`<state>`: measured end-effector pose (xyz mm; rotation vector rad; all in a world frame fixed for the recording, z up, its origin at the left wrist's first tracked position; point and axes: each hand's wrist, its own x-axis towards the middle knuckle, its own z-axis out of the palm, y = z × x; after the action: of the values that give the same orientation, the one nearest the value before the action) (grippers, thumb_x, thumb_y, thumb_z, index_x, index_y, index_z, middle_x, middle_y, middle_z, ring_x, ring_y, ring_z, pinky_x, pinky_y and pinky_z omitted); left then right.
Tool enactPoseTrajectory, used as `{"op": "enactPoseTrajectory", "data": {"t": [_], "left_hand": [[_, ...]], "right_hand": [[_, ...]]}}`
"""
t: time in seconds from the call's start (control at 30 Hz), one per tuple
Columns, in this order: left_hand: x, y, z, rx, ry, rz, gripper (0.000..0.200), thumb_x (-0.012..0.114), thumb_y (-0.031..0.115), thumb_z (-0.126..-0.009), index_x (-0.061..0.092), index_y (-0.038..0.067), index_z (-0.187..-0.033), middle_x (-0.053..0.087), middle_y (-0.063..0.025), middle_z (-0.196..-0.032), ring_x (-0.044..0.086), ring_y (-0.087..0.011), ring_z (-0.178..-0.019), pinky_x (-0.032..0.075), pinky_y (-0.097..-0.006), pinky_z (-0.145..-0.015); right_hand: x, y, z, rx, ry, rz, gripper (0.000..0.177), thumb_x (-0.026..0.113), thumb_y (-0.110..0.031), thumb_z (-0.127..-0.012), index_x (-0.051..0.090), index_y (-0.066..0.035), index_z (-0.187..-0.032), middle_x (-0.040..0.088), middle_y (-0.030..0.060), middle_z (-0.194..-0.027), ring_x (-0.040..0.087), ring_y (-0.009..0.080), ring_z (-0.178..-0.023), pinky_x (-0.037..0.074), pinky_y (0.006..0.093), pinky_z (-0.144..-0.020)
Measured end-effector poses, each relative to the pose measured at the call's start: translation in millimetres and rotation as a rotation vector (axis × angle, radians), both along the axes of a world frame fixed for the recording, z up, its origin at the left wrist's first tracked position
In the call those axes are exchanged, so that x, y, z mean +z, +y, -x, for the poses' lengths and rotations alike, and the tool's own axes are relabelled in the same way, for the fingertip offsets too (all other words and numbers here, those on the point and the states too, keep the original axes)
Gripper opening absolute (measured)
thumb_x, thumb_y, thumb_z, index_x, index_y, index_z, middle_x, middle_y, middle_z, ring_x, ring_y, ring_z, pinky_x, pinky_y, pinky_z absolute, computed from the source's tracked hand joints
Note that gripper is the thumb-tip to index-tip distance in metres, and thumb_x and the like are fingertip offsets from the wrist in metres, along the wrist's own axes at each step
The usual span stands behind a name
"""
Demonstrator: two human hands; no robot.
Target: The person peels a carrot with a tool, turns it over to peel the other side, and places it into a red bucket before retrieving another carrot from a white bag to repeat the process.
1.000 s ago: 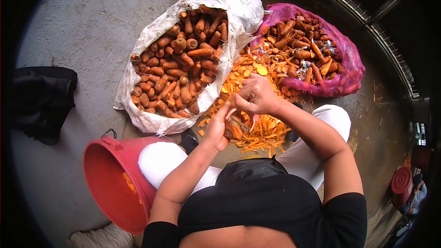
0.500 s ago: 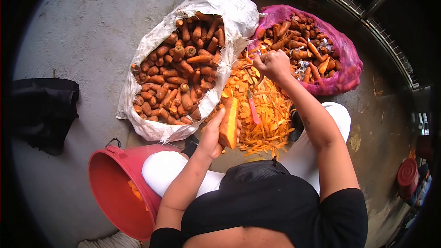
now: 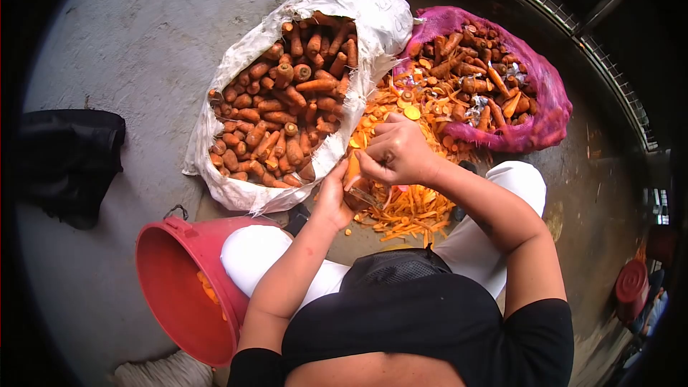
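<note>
In front of my lap, my left hand (image 3: 335, 199) is wrapped round a partly peeled carrot (image 3: 352, 170). My right hand (image 3: 398, 152) is closed and meets the carrot's upper side. Whatever its fingers grip is hidden; a thin, blurred, greyish shape shows below them beside the carrot. Under both hands lies a heap of orange carrot peelings and cut slices (image 3: 412, 218). A bit of pink shows on the heap just below my right hand, mostly covered.
Unpeeled carrots (image 3: 290, 111) fill an open white sack (image 3: 233, 61) ahead. To its right is a pink mesh sack (image 3: 548, 100) of carrots and scraps. A tilted red bucket (image 3: 188, 244) with some orange pieces lies by my left knee. Black cloth (image 3: 72, 158) sits far left.
My right hand has come back down from the far side of the heap to the carrot. The left hand has turned the carrot, and its pale peeled face is now mostly hidden.
</note>
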<state>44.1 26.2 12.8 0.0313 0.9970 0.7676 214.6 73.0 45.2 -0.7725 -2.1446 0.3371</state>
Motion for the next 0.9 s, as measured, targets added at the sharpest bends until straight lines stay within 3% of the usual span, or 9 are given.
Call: {"op": "enactPoseTrajectory", "data": {"t": [0.47, 0.57, 0.67, 0.77, 0.83, 0.87, 0.9], "left_hand": [[2.0, -5.7, -1.7, -0.042, -0.008, -0.024, 0.032, 0.041, 0.035, -0.100, 0.056, 0.010, -0.112, 0.064, -0.0027, -0.092, 0.062, -0.0125, -0.077, 0.054, -0.0290, -0.067], [15.5, -3.5, -10.0, 0.061, 0.037, -0.010, 0.033, 0.041, 0.035, -0.100, 0.054, 0.009, -0.114, 0.063, -0.0048, -0.092, 0.062, -0.0152, -0.075, 0.054, -0.0295, -0.065], [13.8, -19.8, -5.5, -0.097, 0.105, -0.185, 0.035, 0.041, 0.036, -0.100, 0.053, 0.007, -0.116, 0.062, -0.0075, -0.093, 0.062, -0.0175, -0.074, 0.053, -0.0303, -0.064], [9.5, -25.2, -3.9, -0.155, 0.087, -0.173, 0.038, 0.040, 0.036, -0.100, 0.051, 0.006, -0.121, 0.061, -0.0096, -0.093, 0.061, -0.0179, -0.072, 0.053, -0.0307, -0.061], [18.6, -25.4, 1.5, -0.232, 0.034, -0.241, 0.041, 0.039, 0.037, -0.100, 0.047, 0.005, -0.125, 0.062, -0.0110, -0.092, 0.060, -0.0168, -0.072, 0.053, -0.0316, -0.060], [27.5, -23.9, 3.7, -0.257, 0.003, -0.267, 0.041, 0.039, 0.037, -0.100, 0.047, 0.005, -0.126, 0.062, -0.0111, -0.092, 0.061, -0.0168, -0.072, 0.053, -0.0316, -0.061], [32.2, -22.8, 6.2, -0.283, -0.027, -0.289, 0.042, 0.038, 0.037, -0.101, 0.046, 0.005, -0.126, 0.062, -0.0112, -0.092, 0.061, -0.0168, -0.073, 0.053, -0.0317, -0.061]], "right_hand": [[-7.1, -1.3, -0.9, 0.025, -0.003, -0.023, 0.037, 0.063, -0.017, -0.076, 0.045, -0.015, -0.044, 0.047, -0.0011, -0.046, 0.043, 0.0195, -0.046, 0.031, 0.0340, -0.050], [-14.7, -0.7, 0.7, 0.041, 0.017, 0.022, 0.036, 0.063, -0.018, -0.076, 0.048, -0.015, -0.044, 0.048, -0.0007, -0.045, 0.044, 0.0194, -0.045, 0.032, 0.0340, -0.050], [-25.2, 18.3, -9.8, -0.100, -0.016, 0.040, 0.033, 0.061, -0.019, -0.076, 0.055, -0.018, -0.044, 0.046, -0.0003, -0.043, 0.045, 0.0180, -0.044, 0.034, 0.0334, -0.050], [-42.2, 37.1, -28.1, -0.251, -0.166, 0.063, 0.037, 0.059, -0.022, -0.081, 0.058, -0.019, -0.045, 0.045, 0.0004, -0.040, 0.045, 0.0169, -0.041, 0.041, 0.0312, -0.056], [-63.3, 58.6, -48.2, -0.435, -0.360, -0.132, 0.041, 0.054, -0.025, -0.082, 0.053, -0.017, -0.042, 0.050, 0.0011, -0.041, 0.049, 0.0181, -0.040, 0.045, 0.0354, -0.063], [-68.2, 61.8, -58.6, -0.548, -0.513, 0.124, 0.044, 0.051, -0.027, -0.084, 0.051, -0.017, -0.042, 0.050, 0.0032, -0.041, 0.049, 0.0196, -0.038, 0.045, 0.0363, -0.066], [-64.1, 64.0, -59.5, -0.668, -0.546, 0.066, 0.043, 0.050, -0.029, -0.085, 0.057, -0.016, -0.044, 0.050, 0.0047, -0.041, 0.048, 0.0192, -0.037, 0.045, 0.0349, -0.067]]}}
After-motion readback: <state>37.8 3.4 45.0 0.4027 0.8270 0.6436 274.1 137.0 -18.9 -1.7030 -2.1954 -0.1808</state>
